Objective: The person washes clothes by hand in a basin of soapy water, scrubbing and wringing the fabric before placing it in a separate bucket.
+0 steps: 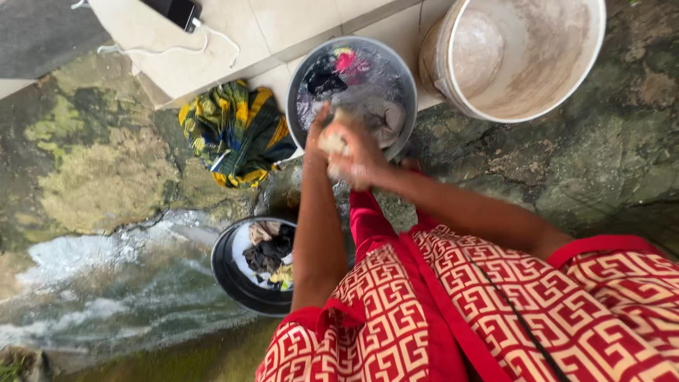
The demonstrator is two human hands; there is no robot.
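Hands meet over the grey basin (300, 78), left hand (320, 127) and right hand (361, 159) pressed together around a pale wet cloth (332, 141) at its six o'clock rim. Soapy runoff could make it slip onto the mossy ground (99, 163).

Soft, even daylight is falling from overhead; no hard shadows are forming anywhere. Only a faint shade is sitting under the dark basin (244, 279) and beneath the arms. Wet ground (106, 283) at lower left is throwing pale glare, washing out detail. Soapy water in the grey bucket (300, 78) is glinting. The hands (346, 145) are smearing with motion blur, edges soft. Wide-lens stretch is bending the white bucket (523, 106) and frame corners. Colours are holding strong.
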